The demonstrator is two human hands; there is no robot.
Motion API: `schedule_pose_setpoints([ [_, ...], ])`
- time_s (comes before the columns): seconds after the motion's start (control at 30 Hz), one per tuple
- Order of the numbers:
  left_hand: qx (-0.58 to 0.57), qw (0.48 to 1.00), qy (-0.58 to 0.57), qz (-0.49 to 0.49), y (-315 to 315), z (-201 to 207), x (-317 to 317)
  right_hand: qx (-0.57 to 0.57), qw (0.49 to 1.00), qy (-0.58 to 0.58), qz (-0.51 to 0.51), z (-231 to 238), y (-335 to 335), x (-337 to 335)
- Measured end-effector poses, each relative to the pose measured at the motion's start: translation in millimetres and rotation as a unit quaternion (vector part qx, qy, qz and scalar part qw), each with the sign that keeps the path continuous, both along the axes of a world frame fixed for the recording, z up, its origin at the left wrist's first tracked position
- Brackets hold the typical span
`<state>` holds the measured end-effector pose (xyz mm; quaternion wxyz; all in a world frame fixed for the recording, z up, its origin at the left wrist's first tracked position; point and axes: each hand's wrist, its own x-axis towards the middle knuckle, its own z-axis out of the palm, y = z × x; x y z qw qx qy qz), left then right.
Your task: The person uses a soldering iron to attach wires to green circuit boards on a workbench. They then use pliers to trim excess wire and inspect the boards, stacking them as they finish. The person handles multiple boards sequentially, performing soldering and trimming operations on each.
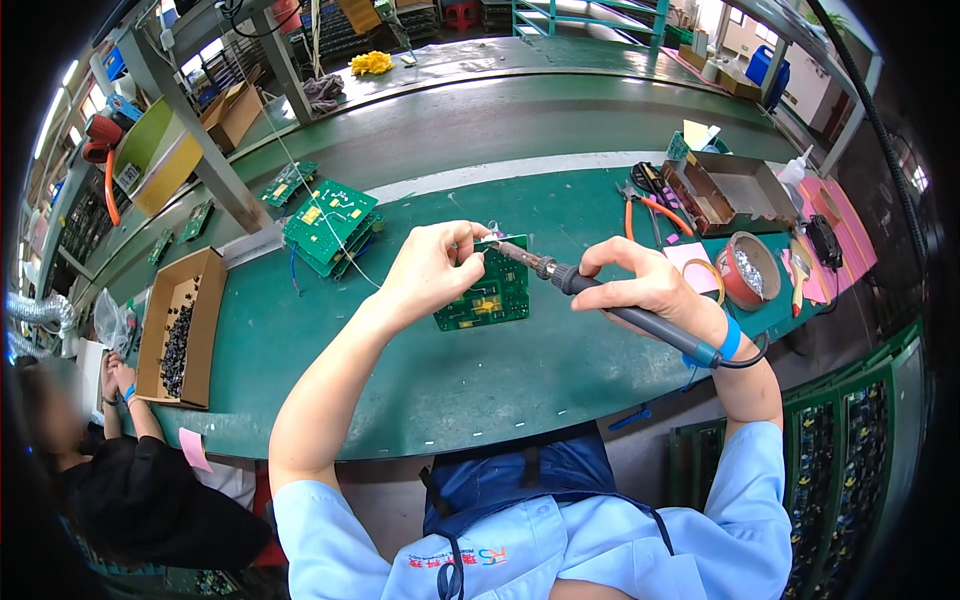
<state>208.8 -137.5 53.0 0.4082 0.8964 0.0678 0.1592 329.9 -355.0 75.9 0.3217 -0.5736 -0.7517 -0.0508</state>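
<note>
My right hand (640, 282) grips a soldering iron (640, 318) with a dark grey handle. The iron's metal tip points left and reaches the upper edge of a green circuit board (497, 300) lying on the bench. Fingertips pinched, my left hand (430, 268) is at that same edge, beside the tip and partly over the board. Thin solder wire (330, 228) runs down from the upper left into my left hand; its end at the fingertips is hidden. A small white part (490, 238) shows by the tip.
Stacked circuit boards (330, 225) lie left on the green bench (370, 400), near a cardboard box (205, 310) of small black parts. Right are orange-handled pliers (630, 212), a metal tray (735, 195) and a red pot (747, 270) of silvery bits. A co-worker (140, 490) sits at lower left.
</note>
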Motion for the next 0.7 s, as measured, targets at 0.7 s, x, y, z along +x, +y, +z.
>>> schedule_pose_setpoints([
  [0.7, -0.012, 1.000, -0.002, -0.004, -2, 1, -3, 0.035, 0.953, 0.255, -0.163, -29, 28, 1],
])
